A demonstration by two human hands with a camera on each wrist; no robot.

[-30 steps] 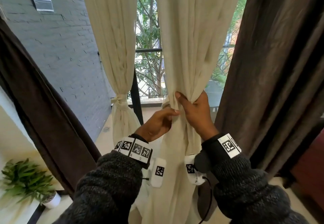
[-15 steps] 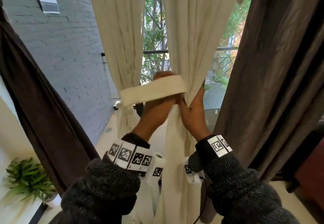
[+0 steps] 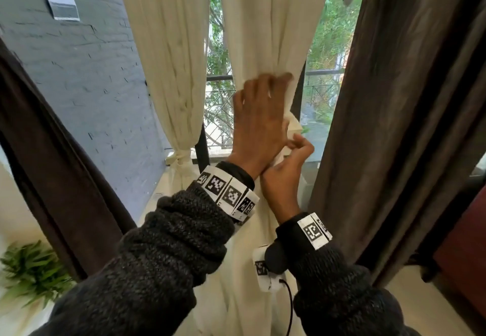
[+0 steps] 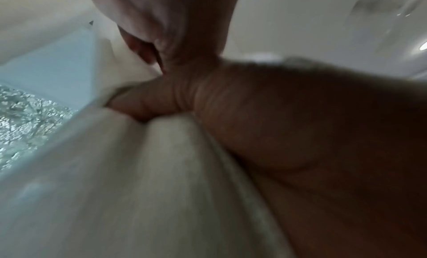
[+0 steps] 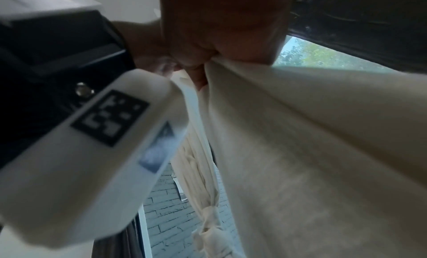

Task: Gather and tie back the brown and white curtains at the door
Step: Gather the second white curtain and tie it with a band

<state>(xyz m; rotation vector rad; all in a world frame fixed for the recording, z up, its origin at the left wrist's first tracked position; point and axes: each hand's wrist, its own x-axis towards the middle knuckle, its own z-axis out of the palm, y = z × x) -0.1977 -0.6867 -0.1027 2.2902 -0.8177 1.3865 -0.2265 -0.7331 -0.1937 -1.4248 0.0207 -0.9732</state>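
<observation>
The right white curtain point(image 3: 268, 33) hangs gathered in the doorway, seen close up as pale folds point(image 4: 161, 189) in the left wrist view. My left hand point(image 3: 260, 120) reaches across it with fingers spread round the bundle, and its thumb point(image 4: 131, 101) digs into the cloth. Just below, my right hand point(image 3: 289, 167) pinches a strip of white tie fabric point(image 3: 293, 126) at the bundle's right edge; that pinch point(image 5: 208, 61) also shows in the right wrist view. The left white curtain point(image 3: 171, 59) is knotted point(image 3: 181, 157). Brown curtains hang loose at the right point(image 3: 407, 99) and left point(image 3: 47, 151).
A grey brick wall point(image 3: 79, 72) runs along the left. A potted green plant point(image 3: 29, 264) stands at the lower left. Behind the curtains are a balcony railing point(image 3: 221, 78) and trees. Something reddish-brown point(image 3: 468, 243) sits at the right edge.
My left hand, which held the tie strip out to the left, has swung across to the curtain's right side. My right hand has dropped lower and now pinches the strip.
</observation>
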